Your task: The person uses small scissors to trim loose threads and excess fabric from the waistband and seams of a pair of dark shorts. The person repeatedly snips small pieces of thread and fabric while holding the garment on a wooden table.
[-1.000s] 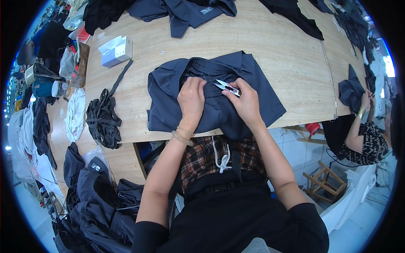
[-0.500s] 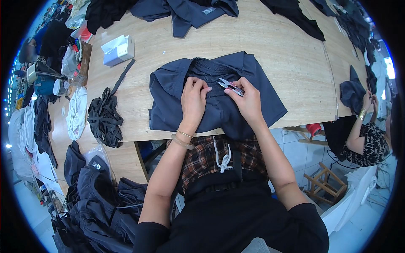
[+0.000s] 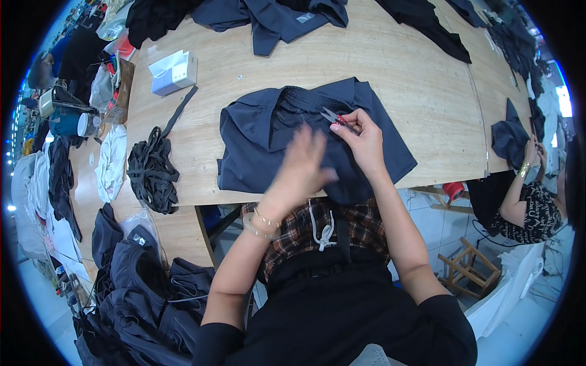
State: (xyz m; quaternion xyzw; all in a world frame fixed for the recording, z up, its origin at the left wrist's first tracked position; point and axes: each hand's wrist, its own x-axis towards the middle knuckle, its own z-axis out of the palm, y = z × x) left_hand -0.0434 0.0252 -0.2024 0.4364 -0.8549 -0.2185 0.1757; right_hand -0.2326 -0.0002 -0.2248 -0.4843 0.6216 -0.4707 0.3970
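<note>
Dark blue-grey trousers or shorts (image 3: 384, 143) with a gathered elastic waistband lie on the table in front of me, the waist opening facing up. Between the thumb and fingers of my right hand (image 3: 365, 139) is a pair of thread snips (image 3: 343, 121) with red on the handle, its pointed blades parted and angled to the upper left over the waistband. My left hand (image 3: 305, 165) is smeared by motion above the garment's front. Its fingers look stretched out and its thumb stands apart, with nothing seen in it.
On the left of the wooden table (image 3: 244, 67) are a tissue box (image 3: 174, 73) and a heap of dark strips (image 3: 152, 171). More dark garments (image 3: 137, 287) pile up at lower left, others (image 3: 274, 24) at the far edge. A co-worker's hand (image 3: 532, 149) holds dark cloth at right.
My left hand has let go of the waistband, moved toward me and to the right, and opened. The right hand with the snips has turned and shifted slightly right.
</note>
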